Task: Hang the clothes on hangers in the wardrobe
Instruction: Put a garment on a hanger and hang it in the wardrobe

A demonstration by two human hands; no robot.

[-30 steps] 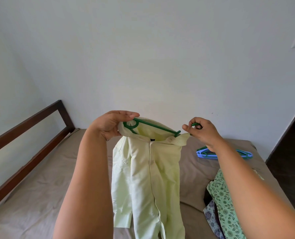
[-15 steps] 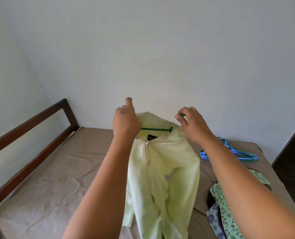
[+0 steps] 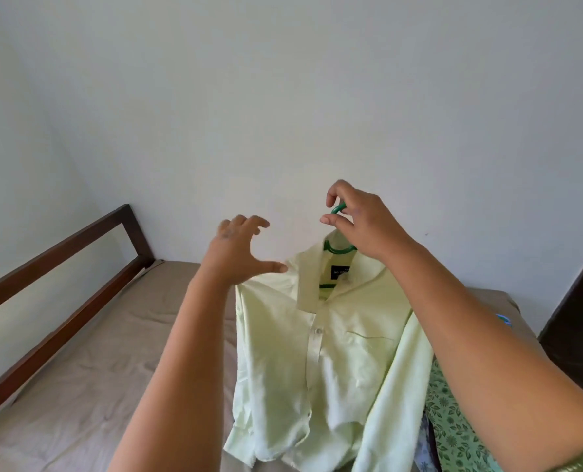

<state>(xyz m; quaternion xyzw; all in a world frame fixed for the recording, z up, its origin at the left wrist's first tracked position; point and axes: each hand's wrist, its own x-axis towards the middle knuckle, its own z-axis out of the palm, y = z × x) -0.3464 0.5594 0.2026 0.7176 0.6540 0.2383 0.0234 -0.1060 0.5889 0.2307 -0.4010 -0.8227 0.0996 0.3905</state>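
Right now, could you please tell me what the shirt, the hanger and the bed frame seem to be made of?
Shirt: pale green woven cloth, probably cotton, matte, draping in soft folds.
Hanger: likely plastic, even green, smooth with a slight sheen.
Bed frame: looks like dark stained wood, squared rails.

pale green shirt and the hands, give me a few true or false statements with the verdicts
1. The right hand pinches the green hanger by its hook. True.
2. The left hand grips the collar. False: its fingers are spread and hold nothing.
3. The pale green shirt is on the hanger. True.
4. The shirt lies flat on the bed. False: it hangs from the hanger above the bed.
5. A leaf-print garment lies to the shirt's right. True.
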